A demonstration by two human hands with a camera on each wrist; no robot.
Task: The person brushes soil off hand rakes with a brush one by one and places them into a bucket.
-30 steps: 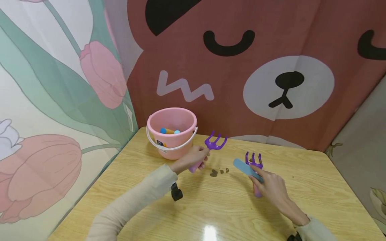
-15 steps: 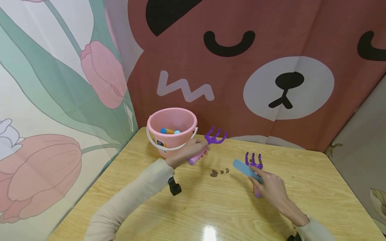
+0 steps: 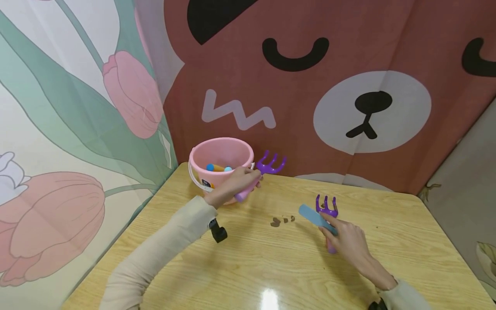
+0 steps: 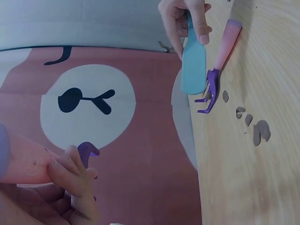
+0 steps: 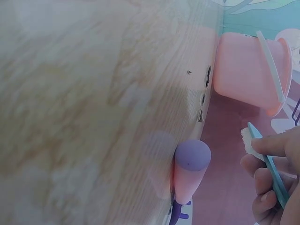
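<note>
My left hand [image 3: 242, 178] grips the pink handle of a toy hand rake [image 3: 271, 165], raised in front of the pink bucket's right side. Its purple prongs point up and away to the right of the rim. My right hand [image 3: 350, 241] holds a flat light-blue brush [image 3: 310, 214] above the table; white bristles [image 5: 251, 143] show on its underside in the right wrist view. Below that hand a second toy hand rake [image 3: 327, 211] lies on the table, its handle partly hidden. The pink bucket [image 3: 222, 146] holds blue-ended things, mostly hidden.
Several brown bits [image 3: 275, 222] lie on the wooden table [image 3: 240, 267] between the two hands. A bear-print cloth [image 3: 294, 94] hangs right behind the table's far edge, and a tulip-print cloth [image 3: 77, 107] hangs along the left.
My left hand has lifted the rake up and to the left, from beside the bucket's base to near its rim. My right hand and the brush have stayed almost still.
</note>
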